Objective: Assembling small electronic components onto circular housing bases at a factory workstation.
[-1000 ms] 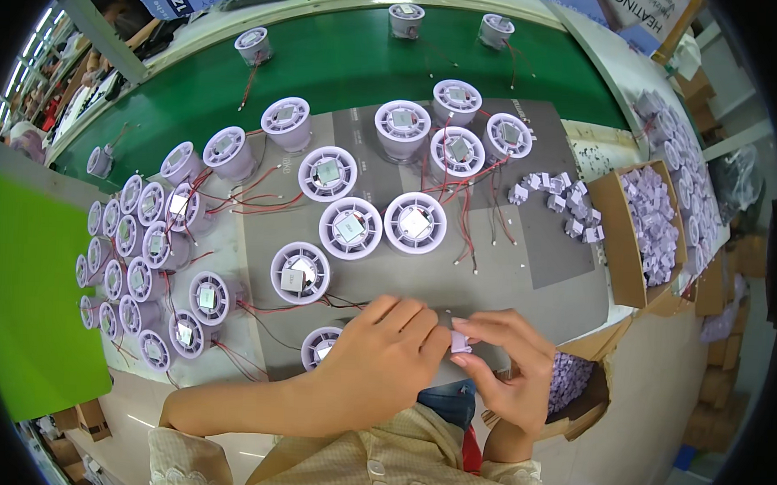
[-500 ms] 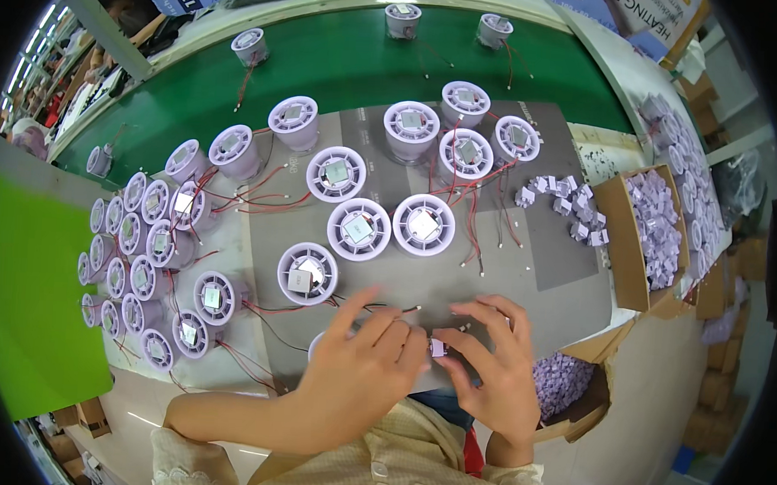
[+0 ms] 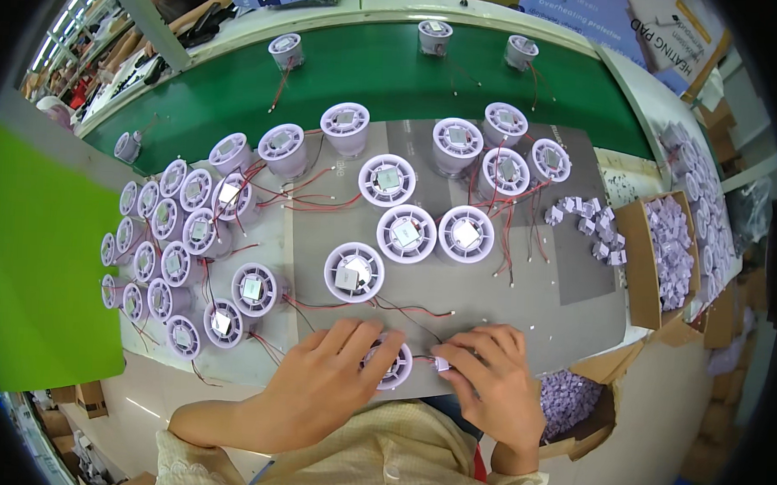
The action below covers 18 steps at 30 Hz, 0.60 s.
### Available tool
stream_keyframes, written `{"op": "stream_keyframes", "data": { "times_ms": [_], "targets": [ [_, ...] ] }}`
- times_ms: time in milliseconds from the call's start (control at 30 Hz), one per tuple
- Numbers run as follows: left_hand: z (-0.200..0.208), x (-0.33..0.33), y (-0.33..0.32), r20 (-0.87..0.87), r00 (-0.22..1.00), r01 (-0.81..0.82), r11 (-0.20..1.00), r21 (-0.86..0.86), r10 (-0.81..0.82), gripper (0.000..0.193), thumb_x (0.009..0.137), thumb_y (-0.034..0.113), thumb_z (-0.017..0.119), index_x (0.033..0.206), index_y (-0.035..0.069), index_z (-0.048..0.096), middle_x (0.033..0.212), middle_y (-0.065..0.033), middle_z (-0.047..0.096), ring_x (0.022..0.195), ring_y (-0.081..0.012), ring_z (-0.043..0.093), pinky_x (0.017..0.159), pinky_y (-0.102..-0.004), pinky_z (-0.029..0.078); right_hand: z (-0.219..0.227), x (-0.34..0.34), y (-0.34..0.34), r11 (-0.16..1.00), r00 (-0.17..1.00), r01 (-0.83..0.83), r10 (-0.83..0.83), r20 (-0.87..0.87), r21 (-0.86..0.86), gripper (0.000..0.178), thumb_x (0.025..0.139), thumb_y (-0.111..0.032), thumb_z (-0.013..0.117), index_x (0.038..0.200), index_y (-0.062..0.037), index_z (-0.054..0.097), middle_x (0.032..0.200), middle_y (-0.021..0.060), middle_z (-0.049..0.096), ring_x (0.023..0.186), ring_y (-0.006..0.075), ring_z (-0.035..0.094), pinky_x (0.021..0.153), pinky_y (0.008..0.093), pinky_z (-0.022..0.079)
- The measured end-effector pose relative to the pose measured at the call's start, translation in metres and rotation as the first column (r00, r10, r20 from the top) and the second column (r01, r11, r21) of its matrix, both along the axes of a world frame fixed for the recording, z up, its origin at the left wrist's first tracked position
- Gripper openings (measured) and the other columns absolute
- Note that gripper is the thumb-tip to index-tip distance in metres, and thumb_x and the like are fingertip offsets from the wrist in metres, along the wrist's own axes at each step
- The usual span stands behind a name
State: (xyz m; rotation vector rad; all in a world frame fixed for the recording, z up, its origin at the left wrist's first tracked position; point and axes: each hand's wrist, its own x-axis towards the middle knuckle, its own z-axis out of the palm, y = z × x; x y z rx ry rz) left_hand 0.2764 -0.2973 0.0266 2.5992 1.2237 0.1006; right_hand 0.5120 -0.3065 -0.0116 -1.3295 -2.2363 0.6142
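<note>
My left hand [image 3: 331, 374] lies over a lavender cup-shaped housing [image 3: 398, 369] close to me, its fingers curled on the rim and hiding most of the top. Pinched between the thumb and fingers of my right hand [image 3: 497, 382] is a small lavender plastic block [image 3: 441, 364], just right of that housing. A thin dark wire runs between the block and the housing. Just beyond my left hand stands another lavender housing [image 3: 354, 273], with a silvery square piece on its spoked top. A red and black wire pair [image 3: 403, 309] lies near it on the mat.
Several similar wired housings [image 3: 251, 289] crowd the left side. More stand on the grey mat [image 3: 568, 289] and the green belt [image 3: 370, 77] behind. Loose lavender blocks [image 3: 587, 218] lie at right, beside a cardboard box [image 3: 644, 275] of them. A lower box [image 3: 605, 417] holds small lavender pieces.
My left hand has moved off the small block and onto the near housing. My right hand still pinches the block. The whole scene has shifted rightward and slightly down in view.
</note>
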Motion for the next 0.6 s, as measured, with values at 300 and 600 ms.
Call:
{"op": "stream_keyframes", "data": {
  "times_ms": [300, 600],
  "targets": [
    [-0.014, -0.001, 0.004, 0.408, 0.907, 0.002, 0.969, -0.246, 0.102, 0.066, 0.077, 0.021, 0.079, 0.133, 0.001, 0.049, 0.124, -0.015, 0.055, 0.104, -0.0299, 0.062, 0.073, -0.0379, 0.057, 0.009, -0.01, -0.005, 0.999, 0.992, 0.041, -0.039, -0.12, 0.02, 0.035, 0.069, -0.006, 0.077, 0.104, -0.0056, 0.071, 0.098, 0.0071, 0.066, 0.089, 0.0292, 0.061, 0.082, 0.0385, 0.047],
    [-0.004, -0.005, 0.007, 0.591, 0.766, 0.008, 0.915, -0.403, 0.254, 0.067, 0.071, 0.024, 0.087, 0.128, 0.005, 0.056, 0.117, -0.0109, 0.059, 0.087, -0.0248, 0.069, 0.071, -0.0326, 0.061, 0.012, -0.006, 0.001, 0.997, 0.895, 0.018, 0.02, -0.446, 0.081, 0.035, 0.067, -0.008, 0.082, 0.1, -0.0022, 0.074, 0.093, 0.0093, 0.067, 0.083, 0.0274, 0.065, 0.075, 0.0386, 0.053]
  ]
}}
